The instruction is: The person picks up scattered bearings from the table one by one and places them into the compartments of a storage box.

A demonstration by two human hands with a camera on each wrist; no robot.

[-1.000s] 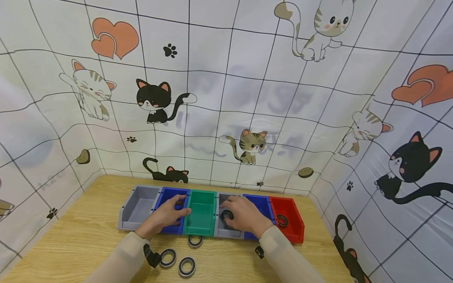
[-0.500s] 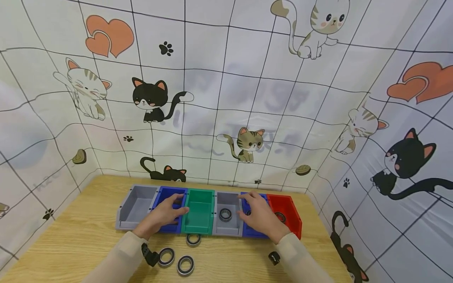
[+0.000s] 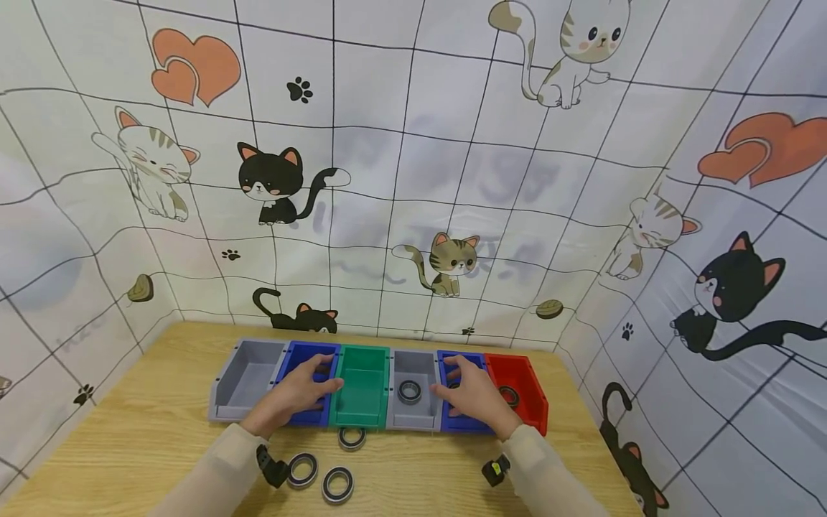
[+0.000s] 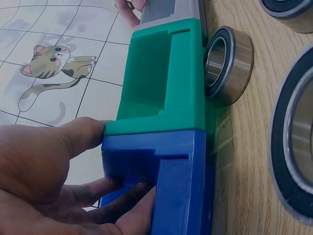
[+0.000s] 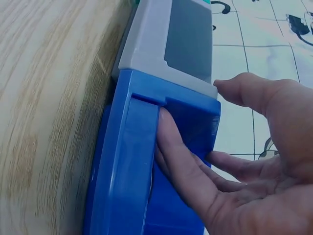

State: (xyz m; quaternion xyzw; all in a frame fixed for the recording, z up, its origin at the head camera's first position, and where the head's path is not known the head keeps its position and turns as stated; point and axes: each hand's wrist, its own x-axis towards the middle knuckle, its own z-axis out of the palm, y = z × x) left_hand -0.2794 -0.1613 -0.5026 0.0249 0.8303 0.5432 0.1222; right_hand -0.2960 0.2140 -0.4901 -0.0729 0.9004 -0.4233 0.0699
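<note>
My left hand (image 3: 300, 388) is at the left blue bin (image 3: 319, 418). Its fingers reach down inside, while the thumb lies at the rim shared with the green bin (image 3: 360, 401). Over the right blue bin (image 3: 464, 424), my right hand (image 3: 477, 393) has its fingers spread inside and its thumb at the rim of the grey bin (image 3: 413, 419). Neither hand shows anything gripped. A ball bearing (image 3: 401, 392) lies flat in that grey bin, and another bearing (image 3: 515, 393) sits in the red bin (image 3: 531, 388). Something dark in the right blue bin is mostly hidden by my fingers.
A second grey bin (image 3: 248, 377) ends the row at the left. Bearings lie on the wooden table (image 3: 400, 474) in front: one bearing (image 4: 242, 68) leans by the green bin, and two more, a left bearing (image 3: 314, 470) and a right bearing (image 3: 349, 485), lie nearer me. A cat-print curtain (image 3: 381, 179) hangs behind.
My right hand has let go of the bearing in the grey bin and moved right to the blue bin. The left hand stays in place; the head view has shifted slightly.
</note>
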